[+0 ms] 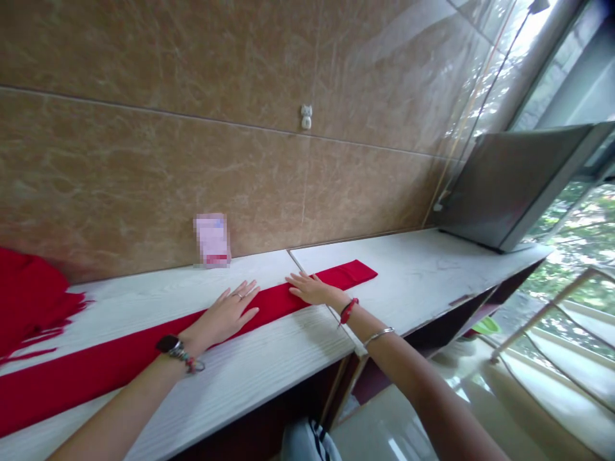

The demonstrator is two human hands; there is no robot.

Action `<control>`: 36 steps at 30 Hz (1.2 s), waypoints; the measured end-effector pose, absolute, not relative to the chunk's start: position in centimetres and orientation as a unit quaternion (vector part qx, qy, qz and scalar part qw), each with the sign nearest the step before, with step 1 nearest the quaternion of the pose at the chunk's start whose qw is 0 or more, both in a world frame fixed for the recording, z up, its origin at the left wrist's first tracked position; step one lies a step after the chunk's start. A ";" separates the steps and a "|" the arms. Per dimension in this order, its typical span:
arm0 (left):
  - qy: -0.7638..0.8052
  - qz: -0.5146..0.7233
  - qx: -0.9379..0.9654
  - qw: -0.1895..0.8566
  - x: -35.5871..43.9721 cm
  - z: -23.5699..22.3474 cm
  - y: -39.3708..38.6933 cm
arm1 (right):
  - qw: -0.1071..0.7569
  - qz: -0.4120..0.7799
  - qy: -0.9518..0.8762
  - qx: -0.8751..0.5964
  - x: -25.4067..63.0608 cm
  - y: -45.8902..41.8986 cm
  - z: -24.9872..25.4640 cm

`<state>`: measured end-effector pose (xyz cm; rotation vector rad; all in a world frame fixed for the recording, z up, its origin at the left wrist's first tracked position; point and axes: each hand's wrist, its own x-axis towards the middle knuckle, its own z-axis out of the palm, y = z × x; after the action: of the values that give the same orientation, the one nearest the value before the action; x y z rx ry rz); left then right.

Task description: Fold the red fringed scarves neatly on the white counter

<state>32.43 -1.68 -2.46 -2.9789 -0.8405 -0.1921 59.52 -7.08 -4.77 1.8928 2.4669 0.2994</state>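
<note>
A long red scarf point(110, 358), folded into a narrow flat strip, lies along the white countertop point(269, 378). My left hand point(225, 317) rests flat on the strip with its fingers stretched out. Farther right, my right hand point(312, 289) lies on the same cloth, palm down and fingers extended. The strip's folded right end shows beyond my right hand, while its left part runs out of view. On the far left sits a bunched red cloth with fringes point(33, 294), apart from both hands.
A blurred pinkish card point(213, 240) leans on the brown tiled wall point(240, 166). A small white figure point(306, 117) is fixed higher up. At the right end stands a grey box-shaped appliance point(519, 186) by the window. A metal rack point(552, 314) stands below right.
</note>
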 end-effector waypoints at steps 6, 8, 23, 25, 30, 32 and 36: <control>-0.220 -0.058 -0.974 0.007 33.1 -5.3 -1.0 | 0.068 0.106 0.709 0.694 68.7 -9.8 -5.6; -0.217 -0.066 -0.974 0.011 32.7 -5.7 -0.7 | 0.072 0.097 0.666 0.736 72.5 -11.1 -5.6; -0.172 -0.145 -0.974 -0.035 32.6 -3.0 -2.8 | -0.135 0.039 0.763 0.631 63.6 -10.8 -2.7; -0.168 -0.136 -0.975 -0.042 32.3 -2.7 -3.0 | -0.150 0.009 0.813 0.563 59.8 -11.0 -2.9; -0.146 -0.128 -0.979 -0.063 31.5 -2.3 -3.1 | -0.141 0.012 0.831 0.539 56.7 -11.9 -3.8; -0.130 -0.125 -0.981 -0.071 31.2 -2.2 -3.0 | -0.125 0.033 0.833 0.538 56.8 -12.2 -3.8; -0.111 -0.133 -0.982 -0.070 31.1 -2.1 -2.9 | -0.069 0.079 0.847 0.522 56.6 -12.5 -3.4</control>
<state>31.05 -2.94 -2.13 -3.2315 -0.3635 -0.4386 56.56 -12.54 -3.39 1.7152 2.7833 0.2581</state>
